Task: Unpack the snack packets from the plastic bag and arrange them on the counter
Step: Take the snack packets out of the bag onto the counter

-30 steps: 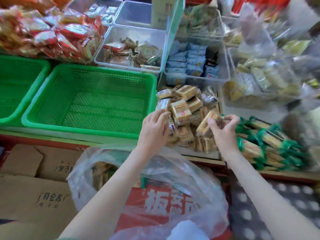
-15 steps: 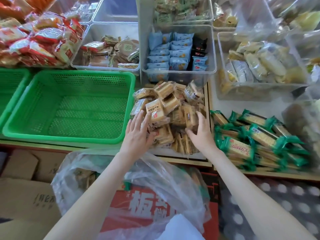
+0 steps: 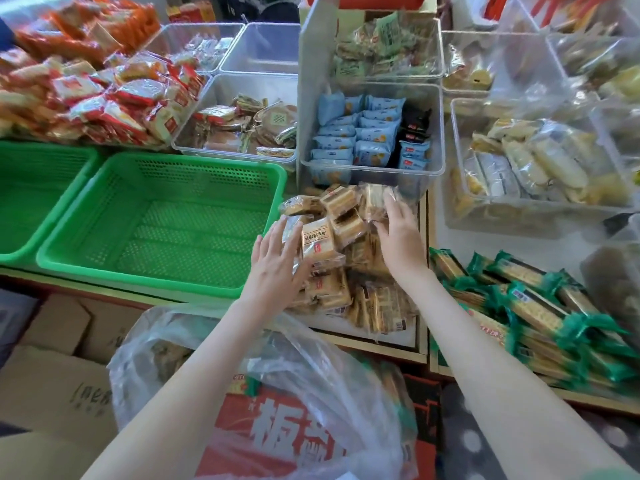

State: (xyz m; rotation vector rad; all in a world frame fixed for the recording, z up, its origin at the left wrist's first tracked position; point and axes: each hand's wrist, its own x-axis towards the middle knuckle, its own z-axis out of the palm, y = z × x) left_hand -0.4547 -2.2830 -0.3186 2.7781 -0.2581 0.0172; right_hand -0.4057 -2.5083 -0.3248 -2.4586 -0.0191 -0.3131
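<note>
A heap of tan snack packets [image 3: 341,251] lies on the counter between the green basket and the green-wrapped packets. My left hand [image 3: 273,261] presses flat against the heap's left side, fingers straight. On the heap's right and far side rests my right hand [image 3: 398,233], its fingers spread over the upper packets. A clear plastic bag [image 3: 311,379] sits below the counter edge under my forearms, with a few packets dimly visible inside at its left.
Two green perforated baskets [image 3: 166,223] stand to the left. Clear bins of blue packets [image 3: 370,140] and other snacks line the back. Green-wrapped packets [image 3: 533,306] lie at the right, red packets [image 3: 90,95] are piled far left, and cardboard boxes [image 3: 55,368] sit below.
My right hand has moved from the heap's near right side up to its far right. My left hand stays pressed on the left side. The camera has tilted slightly.
</note>
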